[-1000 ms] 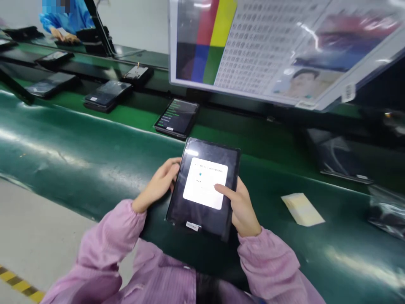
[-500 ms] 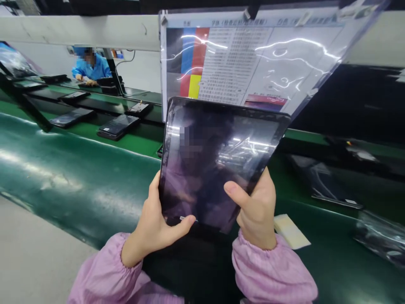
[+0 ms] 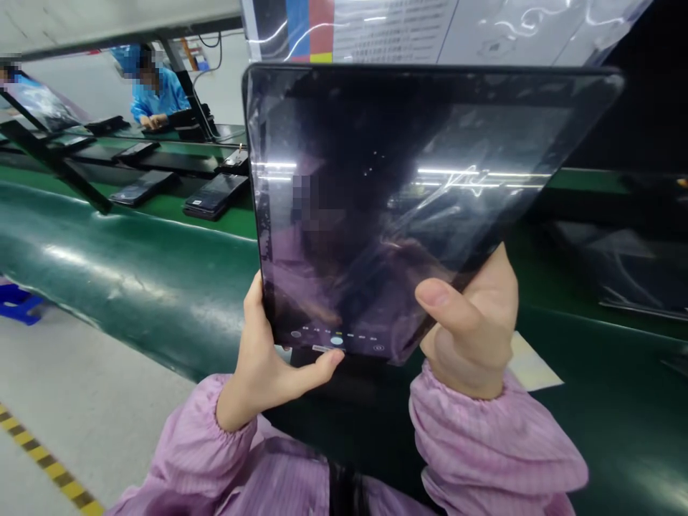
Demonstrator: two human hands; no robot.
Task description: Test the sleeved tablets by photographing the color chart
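A black tablet (image 3: pixel 365 215) is held up in front of me, its glossy screen facing me and reflecting ceiling lights. A row of small camera-style icons and a pale round button glow along its lower edge. My left hand (image 3: pixel 274 358) grips the lower left corner, thumb on the bottom edge and the other fingers behind. At the lower right, my right hand (image 3: pixel 473 322) wraps the side, its thumb over the screen. The fingers behind the tablet are hidden. Both wrists show pink sleeves.
Beyond the green padded bench edge (image 3: pixel 134 251), several devices (image 3: pixel 215 195) lie on a green line. A plastic-covered chart (image 3: pixel 387 32) hangs behind the tablet. One pale paper pad (image 3: pixel 534 364) lies at right. A co-worker in blue (image 3: pixel 161 97) sits far left.
The tablet has come nearer and appears larger and higher in view, covering more of the chart. Icons now show on its formerly dark screen. Both hands keep their hold.
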